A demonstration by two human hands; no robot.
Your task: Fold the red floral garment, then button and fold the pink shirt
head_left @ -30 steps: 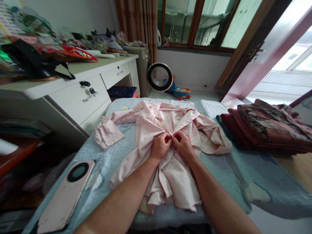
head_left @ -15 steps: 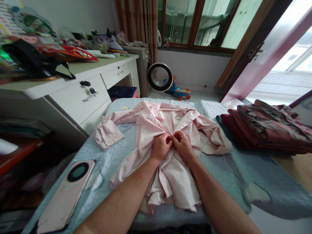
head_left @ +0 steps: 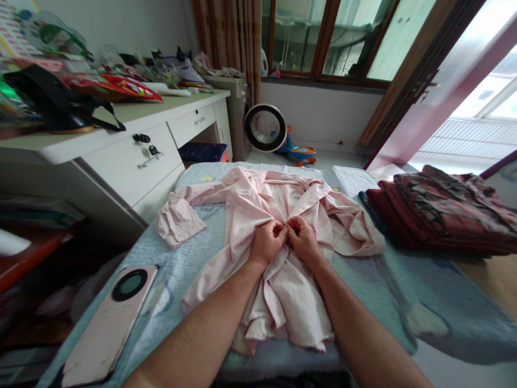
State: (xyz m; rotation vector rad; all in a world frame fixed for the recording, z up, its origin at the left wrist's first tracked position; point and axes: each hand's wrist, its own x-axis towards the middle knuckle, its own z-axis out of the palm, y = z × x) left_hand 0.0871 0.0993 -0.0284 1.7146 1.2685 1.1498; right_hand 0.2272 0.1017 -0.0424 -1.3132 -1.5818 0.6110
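Left hand [head_left: 266, 245] and right hand [head_left: 305, 241] pinch a pink shirt [head_left: 301, 302] by its front in their fingers [head_left: 296, 222] (apparently keeping its edges together); it lies spread across a blue quilt [head_left: 367, 296], folded fabrics [head_left: 448, 215] stacked at right.

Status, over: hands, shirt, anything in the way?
Left hand and right hand pinching shirt front, fingertips close together. Shirt spread on blanket, collar at far end. Nothing seen blocking; folded cloths stacked to the right.

Pink button-up shirt [head_left: 246, 221]: matt cloth, wrinkled. Lt-blue cover [head_left: 173, 264]: quilted cloth, matt. Desk drawer [head_left: 121, 172]: smooth wht finish. Red packet [head_left: 135, 89]: glossy plast. Window frame [head_left: 323, 40]: brn wood.
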